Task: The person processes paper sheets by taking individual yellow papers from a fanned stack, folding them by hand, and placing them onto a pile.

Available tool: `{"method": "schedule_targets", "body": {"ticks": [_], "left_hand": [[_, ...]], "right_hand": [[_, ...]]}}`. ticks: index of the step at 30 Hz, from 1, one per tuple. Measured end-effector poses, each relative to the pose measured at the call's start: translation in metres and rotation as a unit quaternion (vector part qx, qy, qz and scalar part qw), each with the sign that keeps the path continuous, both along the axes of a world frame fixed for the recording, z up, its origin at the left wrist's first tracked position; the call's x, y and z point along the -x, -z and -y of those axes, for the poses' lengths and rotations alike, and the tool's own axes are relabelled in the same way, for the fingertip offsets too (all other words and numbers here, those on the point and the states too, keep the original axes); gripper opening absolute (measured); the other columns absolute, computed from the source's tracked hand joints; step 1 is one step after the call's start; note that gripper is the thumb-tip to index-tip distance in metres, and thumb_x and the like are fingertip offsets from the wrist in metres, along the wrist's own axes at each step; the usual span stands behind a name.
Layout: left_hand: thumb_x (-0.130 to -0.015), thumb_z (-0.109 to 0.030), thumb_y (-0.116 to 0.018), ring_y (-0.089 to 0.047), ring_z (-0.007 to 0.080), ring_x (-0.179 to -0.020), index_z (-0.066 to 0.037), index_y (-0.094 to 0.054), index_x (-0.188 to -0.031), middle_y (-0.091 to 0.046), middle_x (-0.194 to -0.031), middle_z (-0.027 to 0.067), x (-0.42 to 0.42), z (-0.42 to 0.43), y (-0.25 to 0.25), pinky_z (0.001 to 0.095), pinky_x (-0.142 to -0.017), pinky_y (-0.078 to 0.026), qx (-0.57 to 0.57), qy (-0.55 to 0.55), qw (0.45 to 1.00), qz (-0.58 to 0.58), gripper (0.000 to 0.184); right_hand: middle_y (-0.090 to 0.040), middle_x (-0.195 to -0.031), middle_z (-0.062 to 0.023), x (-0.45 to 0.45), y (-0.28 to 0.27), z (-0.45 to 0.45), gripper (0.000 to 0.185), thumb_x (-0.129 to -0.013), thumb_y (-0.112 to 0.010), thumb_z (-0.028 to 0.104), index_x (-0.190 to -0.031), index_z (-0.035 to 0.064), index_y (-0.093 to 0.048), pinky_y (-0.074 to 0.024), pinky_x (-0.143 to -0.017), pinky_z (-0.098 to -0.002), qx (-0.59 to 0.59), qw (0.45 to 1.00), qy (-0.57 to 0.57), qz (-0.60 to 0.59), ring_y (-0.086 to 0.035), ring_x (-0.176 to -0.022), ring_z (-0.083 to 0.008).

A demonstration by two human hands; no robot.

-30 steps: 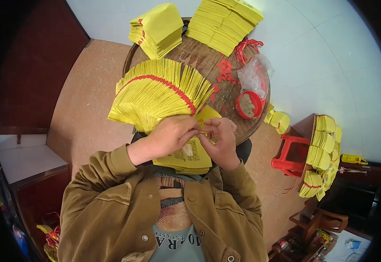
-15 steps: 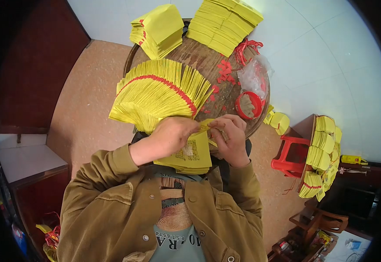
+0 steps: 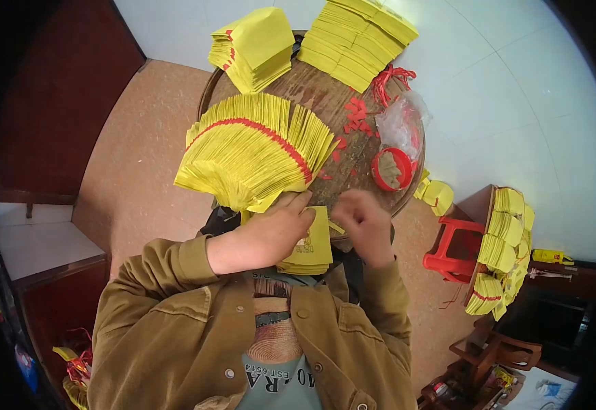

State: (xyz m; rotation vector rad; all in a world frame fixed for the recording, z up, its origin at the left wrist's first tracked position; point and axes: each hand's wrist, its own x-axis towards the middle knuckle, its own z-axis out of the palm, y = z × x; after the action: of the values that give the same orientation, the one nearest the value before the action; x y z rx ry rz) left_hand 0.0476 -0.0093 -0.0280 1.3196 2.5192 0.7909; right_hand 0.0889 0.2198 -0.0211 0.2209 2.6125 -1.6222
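Note:
My left hand lies with its fingers stretched out flat across a stack of printed yellow paper sheets, its fingertips at the lower edge of a fanned yellow paper bundle. A curved red band runs across the fan. My right hand is raised just right of the stack, above the table's near edge. Its fingers curl in with thumb and forefinger forming a ring; motion blurs them, so anything between them cannot be made out. A thin yellow strip shows beside it.
On the round wooden table are two yellow paper stacks, red scraps, red cords, a clear plastic bag and a red tub with beige contents. A red stool stands right, beside more yellow bundles.
Both hands were together pinching a small yellow piece; now they are apart. My left hand has flattened onto the stack near the fan, and my right hand has drawn away, closed and blurred.

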Motion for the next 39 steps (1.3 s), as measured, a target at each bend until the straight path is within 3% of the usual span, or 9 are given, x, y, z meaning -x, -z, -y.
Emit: {"method": "schedule_targets", "body": {"ticks": [1, 3, 6, 12, 17, 21, 26, 31, 39], "left_hand": [[-0.093, -0.009, -0.065, -0.059, 0.0399, -0.120, 0.003, -0.058, -0.132, -0.059, -0.136, 0.0208, 0.003, 0.001, -0.003, 0.0429, -0.103, -0.049, -0.019, -0.016, 1.000, -0.005, 0.041], [-0.093, -0.009, -0.066, -0.059, 0.0398, -0.120, 0.004, -0.058, -0.130, -0.059, -0.136, 0.0216, 0.011, 0.001, -0.010, 0.0430, -0.103, -0.049, -0.019, -0.014, 0.999, 0.033, 0.040], [-0.093, -0.011, -0.067, -0.059, 0.0398, -0.120, 0.006, -0.060, -0.127, -0.060, -0.134, 0.0238, 0.020, 0.001, -0.019, 0.0432, -0.102, -0.050, -0.015, -0.001, 0.987, 0.157, 0.038], [-0.092, -0.012, -0.069, -0.062, 0.0396, -0.115, 0.007, -0.062, -0.122, -0.063, -0.129, 0.0241, 0.031, 0.004, -0.029, 0.0428, -0.098, -0.052, -0.006, 0.023, 0.972, 0.233, 0.036], [-0.091, -0.010, -0.069, -0.064, 0.0387, -0.107, 0.006, -0.065, -0.115, -0.066, -0.123, 0.0215, 0.019, 0.000, -0.013, 0.0427, -0.090, -0.053, -0.110, 0.016, 0.985, 0.132, 0.029], [-0.085, -0.008, -0.068, -0.064, 0.0377, -0.085, 0.002, -0.061, -0.090, -0.068, -0.096, 0.0193, 0.010, -0.011, -0.001, 0.0439, -0.074, -0.052, -0.095, -0.067, 0.993, -0.003, 0.013], [-0.085, -0.008, -0.065, -0.063, 0.0382, -0.073, 0.000, -0.062, -0.088, -0.066, -0.082, 0.0178, 0.024, -0.003, -0.003, 0.0449, -0.067, -0.050, -0.103, -0.104, 0.986, 0.076, 0.009], [-0.086, -0.007, -0.061, -0.059, 0.0389, -0.065, -0.001, -0.062, -0.084, -0.065, -0.075, 0.0170, 0.033, 0.002, -0.010, 0.0456, -0.062, -0.048, -0.098, -0.059, 0.987, 0.115, 0.006], [-0.084, -0.005, -0.061, -0.058, 0.0376, -0.065, 0.000, -0.062, -0.082, -0.065, -0.075, 0.0177, 0.035, 0.006, -0.018, 0.0447, -0.062, -0.048, -0.088, -0.004, 0.988, 0.130, 0.006]], "right_hand": [[-0.070, -0.105, -0.0061, -0.005, -0.002, -0.003, 0.042, -0.082, -0.081, 0.022, -0.119, 0.0075, -0.067, -0.0490, -0.089, -0.0369, -0.111, 0.985, -0.117, 0.064, -0.062, -0.100, -0.0268], [-0.069, -0.097, -0.0048, -0.016, 0.018, 0.003, 0.039, -0.081, -0.081, 0.024, -0.115, 0.0099, -0.069, -0.0474, -0.091, -0.0374, -0.175, 0.940, -0.235, -0.175, -0.061, -0.098, -0.0259], [-0.068, -0.088, -0.0036, -0.033, 0.023, 0.021, 0.028, -0.082, -0.079, 0.022, -0.106, 0.0111, -0.072, -0.0457, -0.090, -0.0374, -0.266, 0.906, -0.262, -0.198, -0.059, -0.096, -0.0248], [-0.068, -0.090, -0.0032, -0.028, 0.037, 0.008, 0.019, -0.081, -0.078, 0.018, -0.097, 0.0101, -0.073, -0.0447, -0.089, -0.0361, -0.165, 0.957, -0.210, -0.113, -0.060, -0.093, -0.0246], [-0.068, -0.089, -0.0024, -0.014, 0.030, 0.007, 0.014, -0.081, -0.078, 0.014, -0.094, 0.0100, -0.073, -0.0436, -0.088, -0.0355, -0.090, 0.989, -0.048, -0.110, -0.060, -0.088, -0.0234], [-0.068, -0.088, -0.0019, -0.006, 0.032, 0.021, 0.014, -0.081, -0.077, 0.011, -0.095, 0.0105, -0.073, -0.0430, -0.087, -0.0346, -0.120, 0.965, 0.004, -0.233, -0.059, -0.084, -0.0224], [-0.069, -0.092, -0.0011, -0.003, 0.027, 0.005, 0.016, -0.083, -0.076, 0.010, -0.098, 0.0113, -0.073, -0.0419, -0.087, -0.0347, -0.083, 0.959, -0.135, -0.234, -0.059, -0.086, -0.0214], [-0.069, -0.096, 0.0003, 0.003, 0.018, 0.005, 0.021, -0.082, -0.076, 0.010, -0.102, 0.0126, -0.073, -0.0406, -0.089, -0.0347, -0.128, 0.953, -0.127, -0.244, -0.059, -0.089, -0.0203], [-0.069, -0.098, -0.0002, 0.017, 0.016, 0.021, 0.025, -0.079, -0.077, 0.009, -0.103, 0.0126, -0.073, -0.0406, -0.089, -0.0344, -0.173, 0.940, -0.120, -0.270, -0.059, -0.091, -0.0206]]}}
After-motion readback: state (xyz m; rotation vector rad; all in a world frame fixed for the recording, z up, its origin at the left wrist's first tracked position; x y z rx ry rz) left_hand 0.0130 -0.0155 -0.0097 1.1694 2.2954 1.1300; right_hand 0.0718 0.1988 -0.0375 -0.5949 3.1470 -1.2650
